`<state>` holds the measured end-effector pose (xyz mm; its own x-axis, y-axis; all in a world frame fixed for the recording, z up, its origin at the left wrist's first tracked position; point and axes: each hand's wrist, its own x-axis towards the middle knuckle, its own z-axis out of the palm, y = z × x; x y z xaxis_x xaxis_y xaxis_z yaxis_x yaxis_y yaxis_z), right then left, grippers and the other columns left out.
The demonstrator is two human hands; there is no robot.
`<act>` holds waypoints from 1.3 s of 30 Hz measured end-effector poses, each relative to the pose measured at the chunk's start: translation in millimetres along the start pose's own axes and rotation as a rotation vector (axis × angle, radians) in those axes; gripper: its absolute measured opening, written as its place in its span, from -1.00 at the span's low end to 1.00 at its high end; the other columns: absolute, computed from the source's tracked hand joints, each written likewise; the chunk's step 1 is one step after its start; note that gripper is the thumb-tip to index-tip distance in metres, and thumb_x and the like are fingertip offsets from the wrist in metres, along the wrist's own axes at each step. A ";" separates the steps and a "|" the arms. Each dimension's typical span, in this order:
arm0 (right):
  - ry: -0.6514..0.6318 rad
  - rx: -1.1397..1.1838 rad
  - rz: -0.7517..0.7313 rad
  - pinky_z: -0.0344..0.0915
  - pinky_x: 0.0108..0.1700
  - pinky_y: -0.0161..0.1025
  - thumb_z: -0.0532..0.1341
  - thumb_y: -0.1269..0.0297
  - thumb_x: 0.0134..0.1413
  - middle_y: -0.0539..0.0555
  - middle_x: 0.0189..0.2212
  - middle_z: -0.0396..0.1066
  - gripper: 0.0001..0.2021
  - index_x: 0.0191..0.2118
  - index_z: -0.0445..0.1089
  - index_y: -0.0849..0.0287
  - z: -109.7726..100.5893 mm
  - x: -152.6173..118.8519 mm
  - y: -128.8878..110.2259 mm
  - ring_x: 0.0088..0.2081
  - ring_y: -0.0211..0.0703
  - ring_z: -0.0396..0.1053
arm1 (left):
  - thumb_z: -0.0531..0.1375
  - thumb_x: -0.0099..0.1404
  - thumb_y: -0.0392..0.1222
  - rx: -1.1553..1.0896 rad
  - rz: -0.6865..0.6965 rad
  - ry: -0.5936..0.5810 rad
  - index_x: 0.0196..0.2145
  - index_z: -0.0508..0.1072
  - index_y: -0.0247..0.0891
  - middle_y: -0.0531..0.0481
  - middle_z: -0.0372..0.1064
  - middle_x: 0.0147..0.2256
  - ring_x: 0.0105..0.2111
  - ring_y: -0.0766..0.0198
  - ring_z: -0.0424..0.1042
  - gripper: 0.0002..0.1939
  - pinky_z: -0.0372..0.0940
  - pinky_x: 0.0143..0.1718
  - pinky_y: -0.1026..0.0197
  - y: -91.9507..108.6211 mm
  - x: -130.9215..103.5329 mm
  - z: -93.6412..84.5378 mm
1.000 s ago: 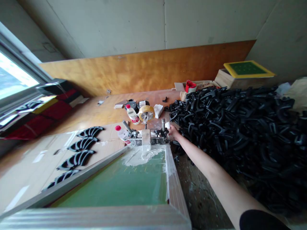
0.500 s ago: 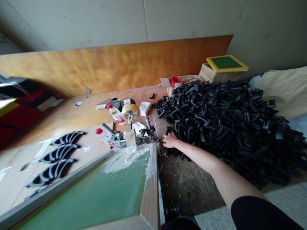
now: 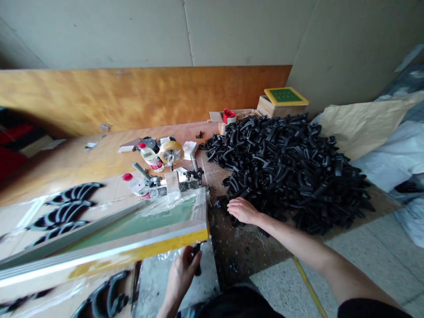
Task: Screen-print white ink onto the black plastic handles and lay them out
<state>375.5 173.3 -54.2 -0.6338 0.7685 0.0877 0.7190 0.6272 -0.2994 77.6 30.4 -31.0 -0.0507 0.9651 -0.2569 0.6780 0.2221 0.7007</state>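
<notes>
My left hand [image 3: 181,271] is closed on a small black part [image 3: 198,259] below the near edge of the screen frame [image 3: 145,251], over a grey metal plate [image 3: 202,282]. My right hand [image 3: 242,210] reaches to the left edge of a big pile of black plastic parts [image 3: 281,163]. Its fingers are bent over the parts there, and what lies under them is hidden. The frame stands tilted, with green mesh [image 3: 142,225] and pale paste near its clamp [image 3: 172,185].
Curved black parts [image 3: 62,214] lie in rows on cardboard at left. Behind the clamp are a bottle [image 3: 150,157] and a tape roll [image 3: 171,152]. A yellow-edged green screen [image 3: 286,96] rests on a wooden box at the back. White sacks [image 3: 394,154] are at right.
The screen frame now shows its near edge raised. My left hand has come into view with a black part. My right hand stays at the pile's edge, and the view has shifted.
</notes>
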 end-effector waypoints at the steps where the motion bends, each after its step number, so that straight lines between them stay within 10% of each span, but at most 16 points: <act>1: 0.068 0.005 0.082 0.18 0.05 -0.23 0.07 0.35 0.28 0.08 -0.13 0.50 -0.75 -0.17 0.52 0.12 -11.1 -1.9 3.5 -0.04 -0.17 0.33 | 0.12 0.23 0.09 0.025 0.040 -0.005 -0.43 0.36 -0.18 0.11 0.29 -0.63 -0.58 0.24 0.37 -0.71 0.17 -0.52 0.26 14.8 10.7 7.0; 4: 0.149 -0.051 0.312 0.18 0.05 -0.25 0.00 0.45 0.28 0.11 -0.10 0.48 -0.69 -0.10 0.49 0.17 -38.6 0.4 16.8 -0.02 -0.14 0.29 | 0.14 0.28 -0.03 0.104 0.129 0.001 -0.28 0.43 -0.23 0.07 0.37 -0.56 -0.51 0.24 0.41 -0.78 0.20 -0.46 0.26 56.1 37.3 26.7; 10: -0.171 -0.219 0.276 0.07 0.14 -0.08 0.12 0.57 0.05 0.15 -0.01 0.42 -0.65 -0.08 0.47 0.14 -43.6 7.8 12.6 0.11 0.01 0.19 | 0.21 0.26 -0.15 -0.104 0.295 0.064 0.16 0.26 -0.23 -0.15 0.48 -0.05 -0.27 0.25 0.53 -0.48 0.39 -0.23 0.21 87.9 48.0 46.9; 15: -0.192 -0.267 0.390 0.16 0.07 -0.11 0.12 0.57 0.06 0.26 -0.02 0.40 -0.67 -0.06 0.41 0.20 -52.7 2.9 3.8 0.11 0.04 0.23 | 0.14 0.30 -0.09 -0.243 0.250 -0.052 -0.01 0.41 -0.22 -0.15 0.48 -0.03 -0.24 0.25 0.53 -0.67 0.44 -0.28 0.22 50.2 15.8 23.7; 19: 0.082 0.040 0.662 0.31 -0.08 -0.15 0.25 0.42 0.04 0.14 -0.18 0.47 -0.57 0.07 0.30 0.15 -66.8 -2.4 -11.8 -0.11 -0.02 0.41 | 0.11 0.32 0.04 -0.331 0.084 -0.078 -0.10 0.46 -0.20 -0.08 0.54 -0.17 -0.31 0.24 0.54 -0.67 0.45 -0.28 0.20 -1.9 -14.2 -14.8; 26: 0.185 0.750 0.444 0.32 0.05 -0.07 0.33 0.34 -0.06 0.06 -0.21 0.54 -0.78 -0.20 0.52 0.13 -4.0 42.9 -126.9 -0.11 -0.03 0.47 | 0.16 0.25 0.19 -0.390 -0.104 0.056 -0.10 0.48 -0.22 -0.04 0.55 -0.27 -0.27 0.17 0.55 -0.54 0.46 -0.26 0.17 -75.5 -32.5 -82.7; 32: 0.151 0.455 0.254 0.24 0.10 -0.13 0.26 0.44 0.11 0.07 -0.13 0.54 -0.79 -0.15 0.55 0.08 50.1 78.3 -174.2 -0.04 -0.10 0.43 | 0.21 0.19 0.21 -0.466 -0.119 0.155 -0.14 0.48 -0.25 -0.10 0.55 -0.25 -0.26 0.14 0.55 -0.51 0.47 -0.27 0.15 -103.8 -22.9 -118.4; 39: 0.053 0.148 0.132 0.23 0.11 -0.14 0.19 0.33 0.24 0.10 -0.05 0.51 -0.75 0.00 0.49 0.10 37.6 88.1 -184.4 0.01 -0.09 0.39 | 0.22 0.19 0.17 -0.542 0.002 0.343 -0.15 0.48 -0.27 -0.05 0.51 -0.30 -0.31 0.22 0.50 -0.54 0.42 -0.28 0.22 -84.6 -0.3 -164.8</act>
<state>176.4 120.6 -27.1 -0.5185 0.8506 0.0870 0.7423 0.4983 -0.4479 -100.6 34.2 19.5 -0.3424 0.9351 -0.0910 0.2155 0.1724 0.9612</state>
